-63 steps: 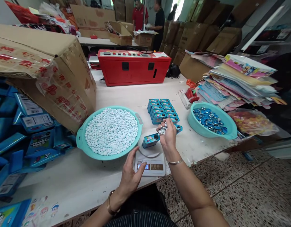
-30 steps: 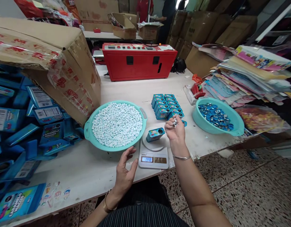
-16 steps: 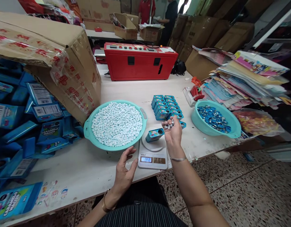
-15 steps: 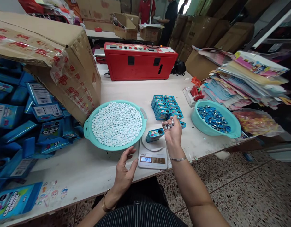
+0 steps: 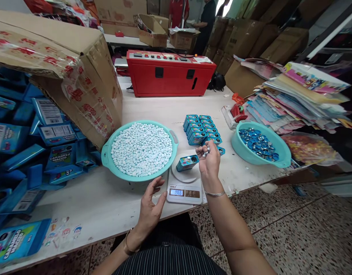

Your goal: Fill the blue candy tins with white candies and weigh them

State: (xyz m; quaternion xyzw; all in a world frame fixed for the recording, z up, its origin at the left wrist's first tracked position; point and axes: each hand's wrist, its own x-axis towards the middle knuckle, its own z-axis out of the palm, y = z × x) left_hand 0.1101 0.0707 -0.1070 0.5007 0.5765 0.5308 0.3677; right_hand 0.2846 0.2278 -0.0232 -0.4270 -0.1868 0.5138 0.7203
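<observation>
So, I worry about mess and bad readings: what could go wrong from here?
The right hand cups loose white pieces close by the blue container; some could slip and scatter onto the scale. That hand might also tip the blue container. The left hand, open near the scale's edge, could nudge it and upset the reading.

One candy box (image 5: 185,163) sits on the digital scale (image 5: 180,198). A candy basin (image 5: 106,156) stands left of it, a cap basin (image 5: 247,152) right.
</observation>
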